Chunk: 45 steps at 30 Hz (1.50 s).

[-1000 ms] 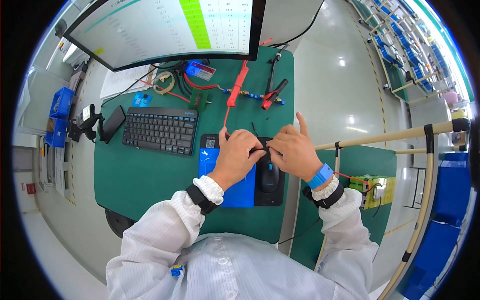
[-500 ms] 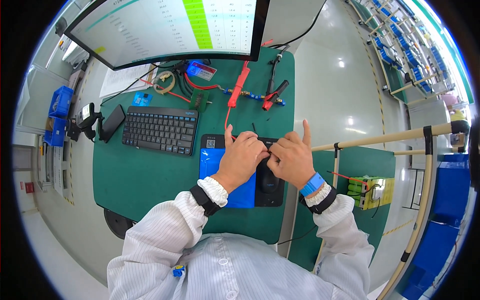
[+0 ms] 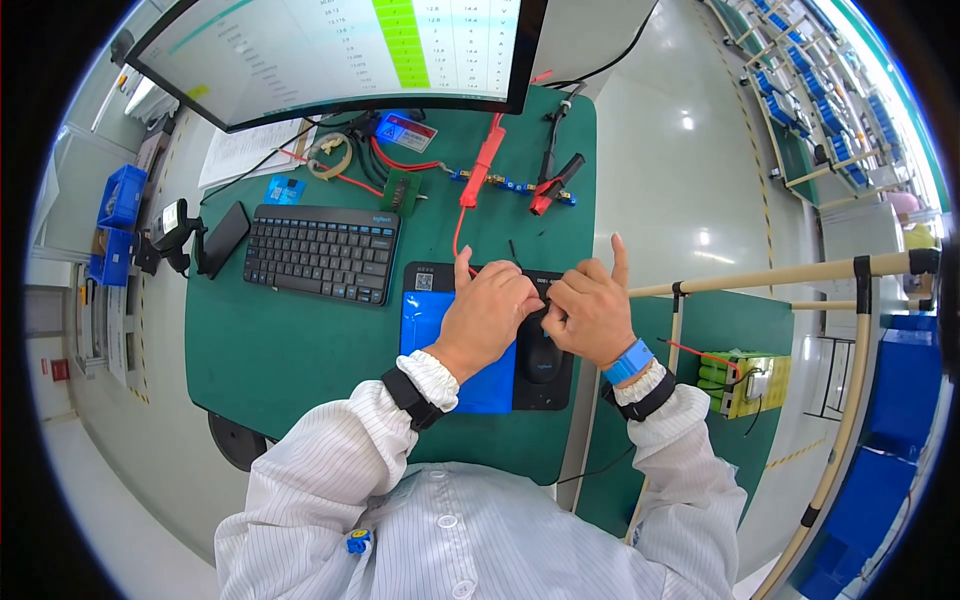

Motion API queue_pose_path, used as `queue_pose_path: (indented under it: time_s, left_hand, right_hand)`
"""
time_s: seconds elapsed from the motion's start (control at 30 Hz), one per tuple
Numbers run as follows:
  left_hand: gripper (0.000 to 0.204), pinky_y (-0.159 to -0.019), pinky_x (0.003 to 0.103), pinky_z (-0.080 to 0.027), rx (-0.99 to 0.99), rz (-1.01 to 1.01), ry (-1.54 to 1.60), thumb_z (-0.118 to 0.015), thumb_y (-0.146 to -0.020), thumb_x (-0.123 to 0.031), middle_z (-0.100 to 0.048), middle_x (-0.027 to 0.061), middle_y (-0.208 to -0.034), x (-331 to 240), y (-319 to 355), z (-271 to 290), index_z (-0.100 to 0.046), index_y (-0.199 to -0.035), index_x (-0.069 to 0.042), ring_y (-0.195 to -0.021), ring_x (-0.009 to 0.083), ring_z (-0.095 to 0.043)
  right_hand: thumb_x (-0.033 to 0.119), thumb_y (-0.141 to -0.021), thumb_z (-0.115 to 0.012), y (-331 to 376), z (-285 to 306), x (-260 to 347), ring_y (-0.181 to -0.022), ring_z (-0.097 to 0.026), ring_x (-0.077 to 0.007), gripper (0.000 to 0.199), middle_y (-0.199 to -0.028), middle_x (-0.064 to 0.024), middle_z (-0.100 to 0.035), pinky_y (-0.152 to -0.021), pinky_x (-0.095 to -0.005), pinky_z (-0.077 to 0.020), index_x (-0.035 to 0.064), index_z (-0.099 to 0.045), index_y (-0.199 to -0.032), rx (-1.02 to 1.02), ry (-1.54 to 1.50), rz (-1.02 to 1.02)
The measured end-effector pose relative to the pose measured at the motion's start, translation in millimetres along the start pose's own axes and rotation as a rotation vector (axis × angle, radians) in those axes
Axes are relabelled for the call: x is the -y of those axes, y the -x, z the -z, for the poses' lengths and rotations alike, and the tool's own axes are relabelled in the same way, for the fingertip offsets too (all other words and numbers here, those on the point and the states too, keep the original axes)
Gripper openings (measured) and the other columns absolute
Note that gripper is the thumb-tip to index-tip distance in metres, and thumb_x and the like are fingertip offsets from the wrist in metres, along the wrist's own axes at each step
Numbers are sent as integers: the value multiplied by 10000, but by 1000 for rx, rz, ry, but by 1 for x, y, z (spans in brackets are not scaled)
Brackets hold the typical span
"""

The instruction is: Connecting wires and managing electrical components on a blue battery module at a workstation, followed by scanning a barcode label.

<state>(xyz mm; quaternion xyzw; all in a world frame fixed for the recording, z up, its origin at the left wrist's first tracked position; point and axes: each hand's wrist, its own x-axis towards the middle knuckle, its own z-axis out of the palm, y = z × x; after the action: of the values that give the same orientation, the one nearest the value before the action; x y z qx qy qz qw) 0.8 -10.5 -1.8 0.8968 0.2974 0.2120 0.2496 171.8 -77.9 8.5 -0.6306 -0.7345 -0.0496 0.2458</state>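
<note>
Two blue bins (image 3: 122,197) stood at left, contents too small to tell. Near the black mouse (image 3: 542,362) on its mouse pad (image 3: 546,398), left hand (image 3: 483,318) and right hand (image 3: 590,314) curled close together; I couldn't tell their grip. Since a second earlier, a gap had opened between the right wrist and red lead (image 3: 700,352).

Desk (image 3: 300,370): dk grn
Mouse (image 3: 541,358): blk
Sleeves (image 3: 325,445): wht w/ thin dk stripes
Battery pack (image 3: 742,385), 4 o'clock: yel w/ lime grn
Clip (image 3: 484,168), 12 o'clock: red
</note>
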Motion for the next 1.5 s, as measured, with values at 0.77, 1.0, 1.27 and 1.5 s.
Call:
queue_pose_path:
  time_s: [0.77, 1.0, 1.27, 1.5]
  left_hand:
    - [129, -1116, 620, -179, 43, -73, 24, -706, -843, -177, -601, 50, -946, 3, 4, 1, -612, -881, -97, -1097, 243, -554]
    - [143, -1107, 587, -210, 27, -63, -17, -713, -826, -157, -597, 51, -920, 0, 2, 1, -600, -880, -89, -1082, 245, -557]
    - [107, -1103, 587, -217, 33, 42, 29, -679, -862, -156, -584, 38, -904, 7, 2, 7, -594, -878, -93, -1034, 249, -558]
    - [107, -1083, 557, -238, 58, 70, 77, -672, -871, -187, -616, 65, -914, 6, 2, 9, -626, -854, -93, -1081, 269, -563]
  right_hand:
    - [117, -724, -609, -4, 12, 6, -772, -567, -204, 93, -626, 6, -582, -1148, -584, -230, 100, -662, -650, 226, -230, -134]
    - [110, -700, -614, 1, 7, 8, -750, -562, -195, 79, -606, 8, -564, -1162, -594, -192, 111, -654, -632, 122, -149, -155]
    - [97, -704, -612, 16, 26, -37, -767, -566, -218, 57, -639, 1, -568, -1159, -596, -178, 107, -648, -661, 80, -57, -186]
    - [118, -821, -634, 16, 34, -26, -1026, -568, -250, 211, -975, -55, -625, -1146, -552, -225, 106, -653, -1030, 102, -246, -193]
